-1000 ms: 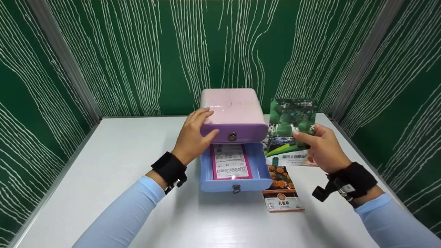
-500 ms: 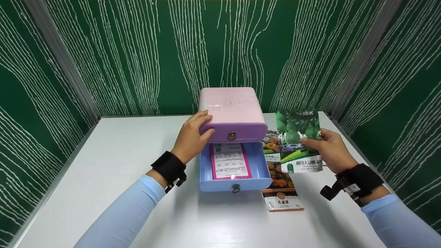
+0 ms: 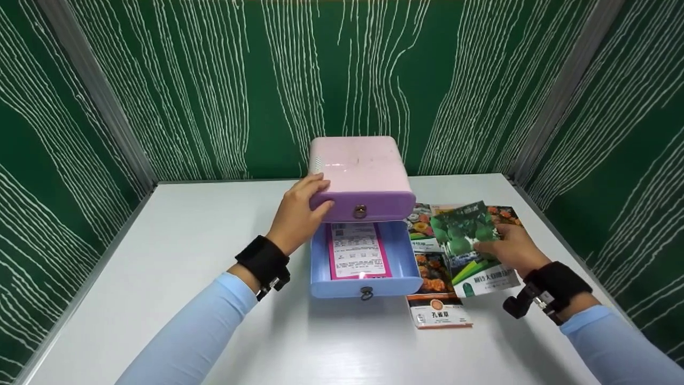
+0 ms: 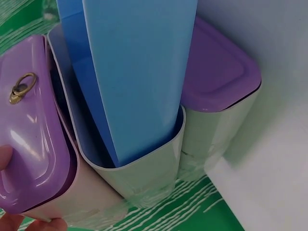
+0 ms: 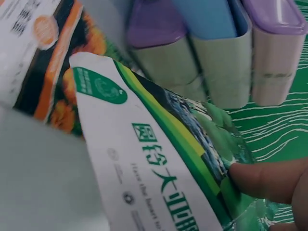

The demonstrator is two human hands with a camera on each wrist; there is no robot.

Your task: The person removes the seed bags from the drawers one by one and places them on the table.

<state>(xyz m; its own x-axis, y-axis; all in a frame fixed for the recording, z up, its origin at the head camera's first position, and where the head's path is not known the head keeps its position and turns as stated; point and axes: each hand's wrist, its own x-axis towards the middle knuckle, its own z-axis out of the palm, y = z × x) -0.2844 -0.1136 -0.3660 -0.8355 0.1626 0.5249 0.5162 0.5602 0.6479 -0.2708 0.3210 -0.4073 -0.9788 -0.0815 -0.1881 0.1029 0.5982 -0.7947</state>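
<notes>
Gripping the front left corner of the cabinet (image 3: pixel 363 160), the left hand (image 3: pixel 300 213) has its fingers bent over the pink top and its thumb against the purple drawer (image 3: pixel 387 206), which is fully in. Below that, the blue drawer (image 3: pixel 339 289) stands pulled out, a pink-edged card (image 3: pixel 358 254) lying flat in it. The left wrist view shows a lower purple drawer (image 4: pixel 216 72) beneath, also in.

Just right of the cabinet on the table (image 3: pixel 214 240), a mixed-flower packet (image 3: pixel 419 224) lies behind an orange-flower packet (image 3: pixel 441 315). Slanting over part of both is the gourd packet (image 3: pixel 462 235), pinched by the right hand (image 3: pixel 515 248), thumb on its face; whether it touches them I cannot tell. Another packet (image 3: pixel 504 215) with orange flowers shows partly behind the right hand.
</notes>
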